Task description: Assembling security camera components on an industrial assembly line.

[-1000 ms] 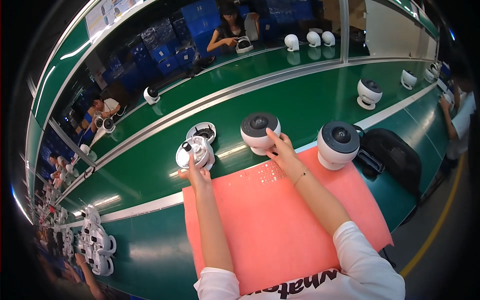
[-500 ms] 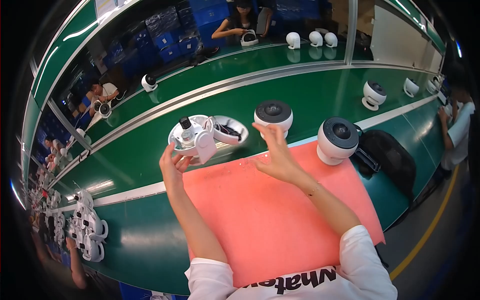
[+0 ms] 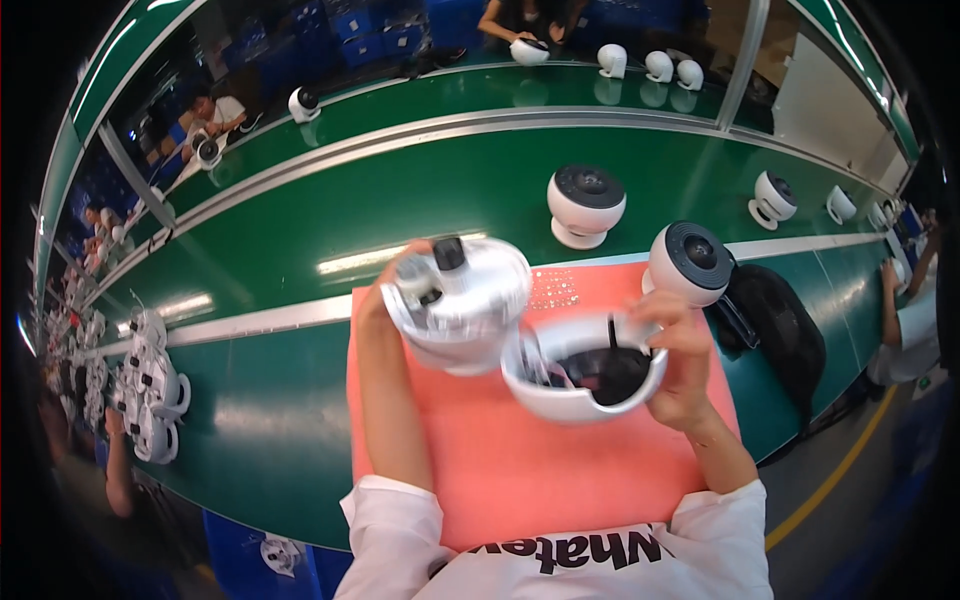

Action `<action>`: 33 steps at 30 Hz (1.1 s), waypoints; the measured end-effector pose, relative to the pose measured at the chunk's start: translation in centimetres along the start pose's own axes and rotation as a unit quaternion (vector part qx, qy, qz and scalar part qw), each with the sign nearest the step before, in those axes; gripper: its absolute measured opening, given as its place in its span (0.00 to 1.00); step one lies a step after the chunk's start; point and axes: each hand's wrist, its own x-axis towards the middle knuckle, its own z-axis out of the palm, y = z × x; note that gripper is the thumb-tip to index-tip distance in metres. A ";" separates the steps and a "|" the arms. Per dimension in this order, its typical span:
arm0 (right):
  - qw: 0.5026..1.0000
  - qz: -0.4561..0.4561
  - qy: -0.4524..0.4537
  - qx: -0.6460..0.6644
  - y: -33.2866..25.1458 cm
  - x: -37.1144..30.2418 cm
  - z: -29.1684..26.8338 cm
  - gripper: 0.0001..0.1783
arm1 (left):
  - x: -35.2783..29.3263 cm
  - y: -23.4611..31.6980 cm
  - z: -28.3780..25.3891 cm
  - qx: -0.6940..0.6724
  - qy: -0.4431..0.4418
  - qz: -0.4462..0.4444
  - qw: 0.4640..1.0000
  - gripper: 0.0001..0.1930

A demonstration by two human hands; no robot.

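Over the pink mat (image 3: 540,470), my left hand (image 3: 378,305) grips a round white device housing (image 3: 465,320) from its left side, with several fingers hidden behind it. A short black cylinder stands up from the housing, which is blurred. My right hand (image 3: 682,365) has its fingers and thumb closed on the right rim of a white half shell (image 3: 560,405). The shell's dark, hollow inside faces up, with thin wires at its left. Shell and housing are close together; whether wires join them, I cannot tell. Small shiny screws (image 3: 555,288) lie in rows on the mat's far part.
Two white ball-shaped devices with black tops stand beyond: one (image 3: 588,205) on the green belt, another (image 3: 690,262) at the mat's far right corner. A black bag (image 3: 785,325) lies right. Several white housings (image 3: 150,390) are grouped left. Co-workers sit around the line.
The housing has come nearer to me and turned. My right hand, open and empty before, now holds the half shell, which has swung down toward me. The whole view has shifted slightly.
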 end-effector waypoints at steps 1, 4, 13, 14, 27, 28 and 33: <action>0.991 0.048 -0.032 0.122 -0.5 -0.3 -0.3 0.29 | -2.2 0.6 5.8 0.009 0.008 -0.067 0.998 0.10; 0.909 0.278 -0.074 0.302 -3.8 -1.4 0.3 0.29 | 0.5 -0.8 6.9 0.216 -0.442 -0.269 0.828 0.14; 0.835 0.186 -0.305 0.419 0.1 0.2 -2.4 0.28 | -5.8 -0.8 12.0 0.567 -0.185 0.074 0.799 0.18; 0.817 0.176 -0.328 0.441 -0.2 1.2 -2.1 0.24 | -7.9 -0.5 11.3 0.626 -0.123 0.179 0.749 0.18; 0.838 0.376 -0.246 0.311 -1.1 2.5 0.4 0.23 | -20.3 -4.1 11.3 0.650 -0.077 0.192 0.732 0.13; 0.844 0.385 -0.224 0.298 -0.9 2.3 0.9 0.21 | -20.1 -4.1 11.3 0.649 -0.079 0.193 0.732 0.13; 0.854 0.424 -0.213 0.211 -1.2 2.4 1.9 0.15 | -19.6 -3.3 9.8 0.566 -0.063 0.142 0.810 0.13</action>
